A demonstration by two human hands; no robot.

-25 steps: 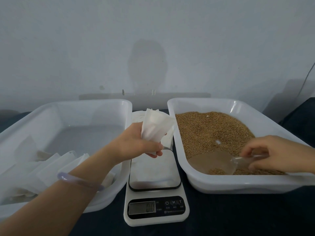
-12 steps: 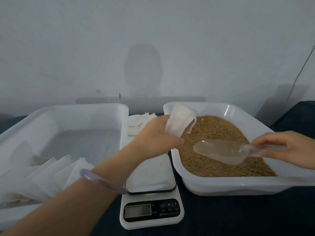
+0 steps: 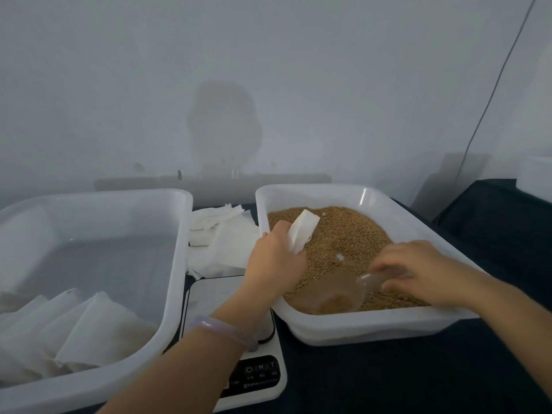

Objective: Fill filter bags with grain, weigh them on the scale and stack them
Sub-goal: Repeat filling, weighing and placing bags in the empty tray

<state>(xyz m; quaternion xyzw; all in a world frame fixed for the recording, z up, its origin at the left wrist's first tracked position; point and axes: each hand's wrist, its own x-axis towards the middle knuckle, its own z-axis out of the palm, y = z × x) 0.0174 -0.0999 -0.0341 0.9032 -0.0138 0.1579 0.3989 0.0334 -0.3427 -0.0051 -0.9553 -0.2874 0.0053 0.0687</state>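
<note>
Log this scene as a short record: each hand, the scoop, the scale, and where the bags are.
Left hand: grips a filter bag above the grain
Right hand: holds the clear scoop, bowl down in the grain
Scale: between the trays, display hidden by left forearm
Grain tray: right of the scale
Stacked bags: near end of left tray
Loose bags: piled behind the scale

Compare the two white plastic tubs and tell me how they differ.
The left tub holds white filter bags overlapped in its near corner; the right tub holds brown grain. The left hand, gripping a filter bag, and the right hand, gripping a clear scoop, are over the right tub; neither is over the left tub. Both are white, shallow plastic tubs beside the scale.
</note>
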